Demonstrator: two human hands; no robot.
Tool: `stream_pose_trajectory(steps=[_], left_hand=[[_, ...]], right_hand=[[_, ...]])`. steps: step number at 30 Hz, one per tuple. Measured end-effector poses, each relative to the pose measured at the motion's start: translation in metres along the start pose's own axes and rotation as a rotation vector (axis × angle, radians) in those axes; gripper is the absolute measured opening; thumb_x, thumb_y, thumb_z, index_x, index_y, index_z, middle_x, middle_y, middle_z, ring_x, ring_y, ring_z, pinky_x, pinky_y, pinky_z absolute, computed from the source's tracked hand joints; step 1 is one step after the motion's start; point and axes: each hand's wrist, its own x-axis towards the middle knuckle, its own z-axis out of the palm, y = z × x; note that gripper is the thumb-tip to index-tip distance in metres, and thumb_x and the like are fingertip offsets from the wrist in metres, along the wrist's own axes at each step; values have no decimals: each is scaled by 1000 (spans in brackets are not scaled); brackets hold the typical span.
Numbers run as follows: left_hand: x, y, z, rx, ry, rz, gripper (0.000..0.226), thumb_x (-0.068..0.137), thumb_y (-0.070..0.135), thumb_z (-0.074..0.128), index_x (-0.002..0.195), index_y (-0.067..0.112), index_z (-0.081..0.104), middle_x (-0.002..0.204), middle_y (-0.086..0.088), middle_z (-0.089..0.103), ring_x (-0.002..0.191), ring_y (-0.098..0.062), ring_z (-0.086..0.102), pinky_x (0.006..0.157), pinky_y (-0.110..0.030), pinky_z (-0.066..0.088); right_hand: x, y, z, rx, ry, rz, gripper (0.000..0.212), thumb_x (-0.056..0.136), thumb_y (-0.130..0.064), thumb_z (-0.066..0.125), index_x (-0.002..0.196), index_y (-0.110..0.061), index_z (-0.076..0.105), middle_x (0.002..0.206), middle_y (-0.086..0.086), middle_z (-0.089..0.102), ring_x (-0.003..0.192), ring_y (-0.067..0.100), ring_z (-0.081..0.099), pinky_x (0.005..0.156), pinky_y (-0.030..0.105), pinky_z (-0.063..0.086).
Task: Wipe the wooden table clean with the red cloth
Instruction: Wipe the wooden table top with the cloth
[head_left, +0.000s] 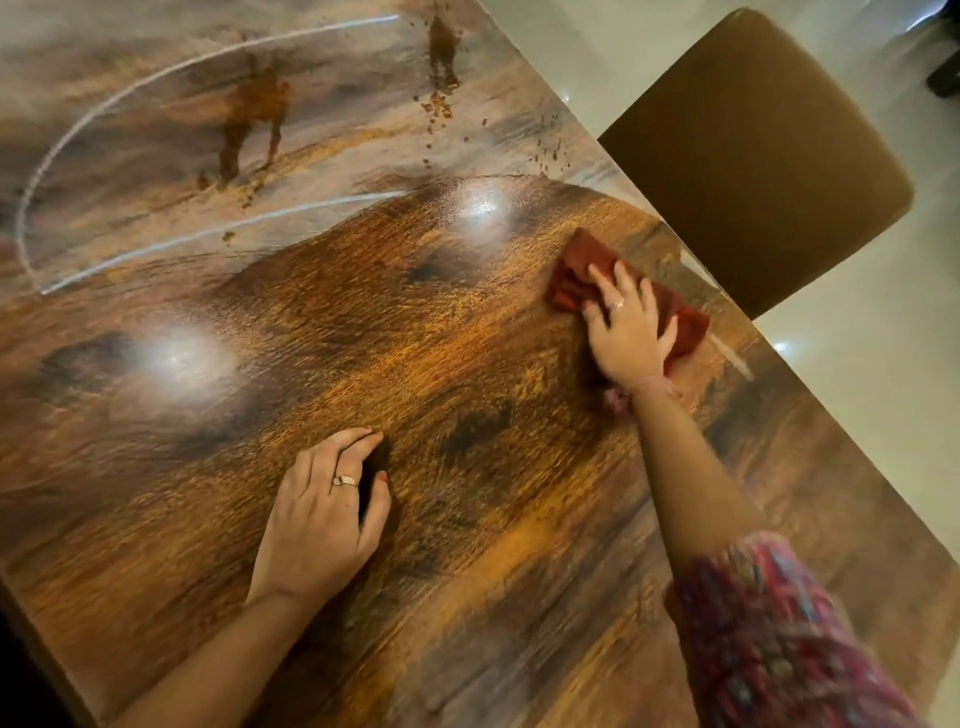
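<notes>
Two hands on the wooden desk, one pressing the red cloth

Two hands are down on the glossy wooden desk (467, 467). The right hand (626, 327) lies flat on the red cloth (574, 278), fingers spread and fairly straight, pressing it to the desk rather than clutching it, so its grip is released and flat on the fabric. The cloth is bunched and folded under the palm, showing beyond the fingertips and along the far side of the hand. It sits near the right-hand edge of the desk, just short of that edge.

The left hand (324, 512) rests nearer the person, well apart from the cloth. Its fingers are loosely bent with the tips touching the wood, holding nothing, so its grip is relaxed. A ring (345, 480) shows on one finger. The right forearm reaches out from a patterned pink and red sleeve (779, 639), which is blurred.

Brown stains (441, 57) and scattered drips mark the far part of the desk, beyond the cloth, with another smeared patch (254, 119) to their left. Pale curved streaks (156, 78) arc across that same far area. Two bright light reflections glare off the surface.

A brown upholstered chair (753, 156) stands just beside the desk's right edge, on a pale floor (883, 364).
</notes>
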Motion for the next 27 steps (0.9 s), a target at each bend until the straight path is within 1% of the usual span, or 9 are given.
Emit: stream_pose_trajectory(steps=[3, 6, 10, 13, 15, 18, 20, 23, 27], left_hand=[[-1, 0, 0, 8, 5, -6, 49, 89, 38, 36, 126, 10, 53, 121, -6, 55, 106, -19, 45, 92, -34, 39], [-2, -2, 2, 14, 7, 6, 49, 89, 38, 36, 125, 8, 52, 120, -8, 54, 105, -20, 45, 93, -33, 34], [-2, -2, 2, 17, 11, 15, 50, 90, 38, 36, 126, 8, 51, 121, -8, 53, 105, -22, 47, 95, -34, 34], [-2, -2, 1, 13, 4, 15, 50, 90, 39, 35, 127, 9, 51, 121, -7, 52, 104, -22, 46, 94, -37, 38], [-1, -2, 1, 6, 5, 4, 50, 90, 39, 35, 127, 9, 51, 121, -7, 51, 104, -21, 46, 93, -39, 40], [-2, -1, 1, 11, 19, 7, 50, 90, 39, 35, 125, 8, 52, 120, -7, 51, 103, -22, 46, 92, -39, 40], [-2, -1, 0, 16, 20, 8, 50, 90, 39, 35, 124, 7, 52, 119, -9, 52, 102, -24, 47, 92, -40, 40], [-3, -1, 0, 29, 28, 9, 50, 90, 38, 35, 124, 6, 52, 119, -10, 53, 101, -25, 47, 91, -39, 39], [-2, 0, 0, 39, 34, 11, 49, 90, 37, 35, 124, 6, 53, 120, -10, 53, 102, -22, 45, 90, -35, 36]], right_hand=[[62, 1, -15, 52, 20, 168, 46, 98, -45, 31, 143, -49, 27, 158, -15, 12, 147, 19, 4, 111, 63, -1], [79, 0, -19, 79, -2, 266, 47, 99, -46, 28, 145, -48, 23, 159, -14, 8, 147, 20, 0, 111, 62, -2], [65, 10, -20, 43, 39, 221, 46, 99, -46, 26, 146, -46, 24, 159, -12, 13, 147, 18, 5, 112, 58, 2], [33, 31, -22, 38, 71, 233, 45, 99, -44, 28, 145, -45, 28, 158, -12, 18, 146, 17, 10, 113, 57, 6], [-4, 48, -20, 53, 104, 283, 45, 99, -44, 30, 144, -45, 31, 157, -13, 20, 146, 16, 12, 112, 56, 8], [-68, 76, -19, 54, 170, 409, 45, 98, -45, 32, 143, -45, 31, 157, -12, 21, 145, 17, 14, 112, 56, 9], [-92, 92, -21, 54, 168, 496, 47, 97, -49, 32, 144, -45, 29, 158, -11, 19, 146, 17, 12, 112, 55, 8], [-81, 96, -26, 72, 126, 549, 47, 97, -51, 31, 144, -47, 27, 159, -12, 15, 146, 18, 7, 112, 56, 6], [-32, 85, -34, 120, 112, 553, 47, 98, -48, 31, 145, -45, 27, 159, -11, 12, 147, 21, 3, 110, 61, 4]])
